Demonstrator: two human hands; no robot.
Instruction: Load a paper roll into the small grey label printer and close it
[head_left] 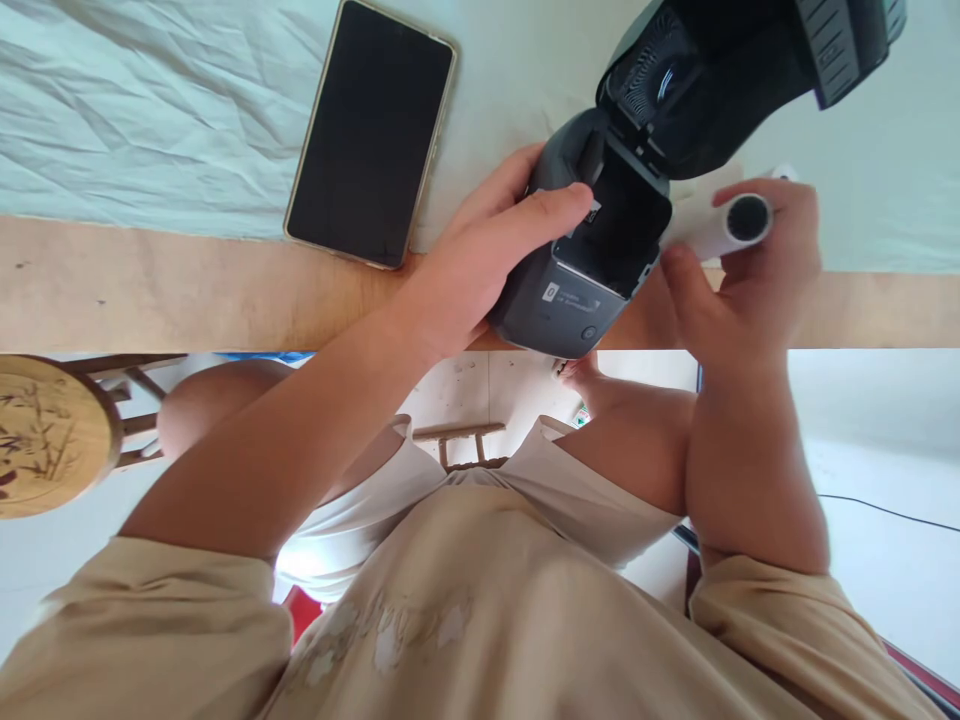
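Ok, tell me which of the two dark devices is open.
The dark grey device in the left hand: its lid is swung back, baring a black cavity. The other, a slim touchscreen device, lies flat.

Black device (634,160): label (579,298) seemingly blurred

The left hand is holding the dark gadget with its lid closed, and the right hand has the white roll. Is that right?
Not quite: the lid is open, not closed. The head view shows it swung away from the dark gadget. The left hand does hold the gadget, and the right hand does have the white roll.
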